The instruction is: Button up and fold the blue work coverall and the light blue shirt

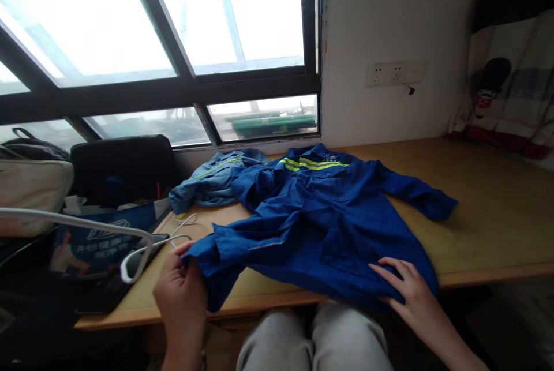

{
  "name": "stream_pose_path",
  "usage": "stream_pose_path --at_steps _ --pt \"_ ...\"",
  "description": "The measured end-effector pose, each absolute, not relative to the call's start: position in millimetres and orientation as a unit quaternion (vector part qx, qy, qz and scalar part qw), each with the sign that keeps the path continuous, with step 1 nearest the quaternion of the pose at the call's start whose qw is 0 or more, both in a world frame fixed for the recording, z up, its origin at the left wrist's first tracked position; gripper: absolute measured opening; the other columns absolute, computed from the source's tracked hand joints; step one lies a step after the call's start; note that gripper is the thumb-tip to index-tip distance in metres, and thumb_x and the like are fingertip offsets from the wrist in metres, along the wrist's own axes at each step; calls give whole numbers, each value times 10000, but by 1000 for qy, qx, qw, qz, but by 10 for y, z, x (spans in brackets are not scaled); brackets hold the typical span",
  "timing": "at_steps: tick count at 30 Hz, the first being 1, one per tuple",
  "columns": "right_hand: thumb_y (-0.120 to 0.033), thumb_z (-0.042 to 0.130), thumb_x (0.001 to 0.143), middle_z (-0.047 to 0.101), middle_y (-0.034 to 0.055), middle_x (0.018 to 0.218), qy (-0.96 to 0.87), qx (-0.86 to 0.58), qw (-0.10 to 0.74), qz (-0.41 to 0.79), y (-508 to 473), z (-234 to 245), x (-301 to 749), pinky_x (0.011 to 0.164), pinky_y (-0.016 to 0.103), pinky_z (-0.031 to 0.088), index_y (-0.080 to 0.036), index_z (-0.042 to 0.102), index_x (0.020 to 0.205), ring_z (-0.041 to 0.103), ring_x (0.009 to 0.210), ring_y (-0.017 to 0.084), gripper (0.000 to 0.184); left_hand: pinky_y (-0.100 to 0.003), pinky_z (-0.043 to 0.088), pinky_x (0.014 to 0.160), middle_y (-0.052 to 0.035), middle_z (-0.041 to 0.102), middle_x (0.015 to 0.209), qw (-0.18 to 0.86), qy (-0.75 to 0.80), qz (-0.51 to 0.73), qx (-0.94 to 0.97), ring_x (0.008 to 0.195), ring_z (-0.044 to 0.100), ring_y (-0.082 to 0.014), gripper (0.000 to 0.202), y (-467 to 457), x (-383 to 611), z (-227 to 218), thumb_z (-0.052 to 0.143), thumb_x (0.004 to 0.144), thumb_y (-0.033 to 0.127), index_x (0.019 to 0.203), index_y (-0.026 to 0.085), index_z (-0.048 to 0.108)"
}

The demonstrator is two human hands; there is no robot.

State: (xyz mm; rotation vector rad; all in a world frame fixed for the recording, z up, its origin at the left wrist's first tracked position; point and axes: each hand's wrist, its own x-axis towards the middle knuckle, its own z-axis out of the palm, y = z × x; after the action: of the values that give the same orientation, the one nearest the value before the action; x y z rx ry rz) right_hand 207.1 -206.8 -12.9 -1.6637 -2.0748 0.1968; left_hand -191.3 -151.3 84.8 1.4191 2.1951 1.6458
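Observation:
A dark blue work jacket [363,203] with yellow-green and grey reflective stripes across its chest lies spread over the wooden table. Its lower part hangs over the front edge, near my knees. At the left, my left hand [182,284] is closed around a corner of the jacket and lifts it off the tabletop. On the right, my right hand [404,284] rests on the lower hem with its fingers apart. Behind the jacket's left side lies a lighter blue garment [212,180] with a yellow stripe, partly covered by it.
The wooden table [489,203] reaches to the wall and curtain at right. A white cable [184,224] and a dark flat object [142,258] lie at its left end. Bags [32,192] and a black chair back [125,157] stand left, and a white curved bar crosses there.

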Motion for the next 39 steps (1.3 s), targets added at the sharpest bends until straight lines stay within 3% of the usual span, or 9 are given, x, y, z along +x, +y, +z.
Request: stream_pose_path --at_steps 5,9,16,21,24,27,32,36,39 --pt "-297 526 785 577 30 996 -751 -599 247 128 -2060 -42 2232 849 338 442 -304 635 960 520 961 193 206 -208 397 609 6 628 714 170 674 202 689 673 557 -152 184 -1706 -2066 1094 554 659 305 780 238 674" --pt "-346 559 759 576 42 1041 -730 -618 270 110 -2061 196 2175 877 377 422 -272 639 942 506 1006 224 214 -221 394 598 2 607 670 243 637 -22 731 638 557 -162 222 -1960 -1873 1130 568 639 288 829 253 677" --pt "-266 482 813 542 47 1095 -753 -573 293 138 -1831 402 1474 900 316 401 -238 562 1053 489 1025 187 255 -258 404 741 -65 579 961 170 617 77 764 843 563 -189 312 -1840 -1252 1075 430 783 412 973 219 585" --pt "-215 524 775 572 63 917 -717 -633 280 83 -1542 135 1256 809 344 425 -198 586 924 510 899 216 162 -304 395 795 -159 562 1042 169 639 6 751 975 534 -257 456 -1683 -995 772 538 719 248 1140 90 464" --pt "-173 466 798 569 43 816 -712 -634 290 88 -1474 80 1279 757 322 424 -199 571 782 518 824 196 109 -268 388 793 -99 588 1018 217 554 28 803 935 549 -210 371 -1754 -966 683 507 734 187 1104 164 505" --pt "-177 468 800 564 34 777 -704 -615 332 130 -1468 157 1337 724 294 420 -191 553 739 525 782 178 106 -230 403 686 -28 620 873 281 480 58 829 786 565 -170 320 -1838 -980 719 543 740 323 1046 227 543" --pt "-259 512 800 578 19 781 -679 -547 436 222 -1655 540 1452 719 248 409 -187 574 747 542 764 146 109 -222 366 568 -27 588 678 255 510 94 816 641 536 -149 291 -1753 -960 791 414 817 389 726 182 598" --pt "-283 564 763 601 -4 742 -744 -480 300 356 -1924 820 1445 654 215 406 -198 621 719 553 713 131 111 -217 391 656 -32 576 829 227 509 181 810 724 540 -132 186 -1591 -816 717 412 823 270 854 193 579" --pt "-297 597 729 605 -24 692 -759 -489 196 383 -2027 852 1365 596 210 390 -222 643 749 547 657 125 90 -225 401 693 -38 554 888 214 521 148 813 763 546 -137 152 -1517 -727 588 473 774 197 895 195 565"
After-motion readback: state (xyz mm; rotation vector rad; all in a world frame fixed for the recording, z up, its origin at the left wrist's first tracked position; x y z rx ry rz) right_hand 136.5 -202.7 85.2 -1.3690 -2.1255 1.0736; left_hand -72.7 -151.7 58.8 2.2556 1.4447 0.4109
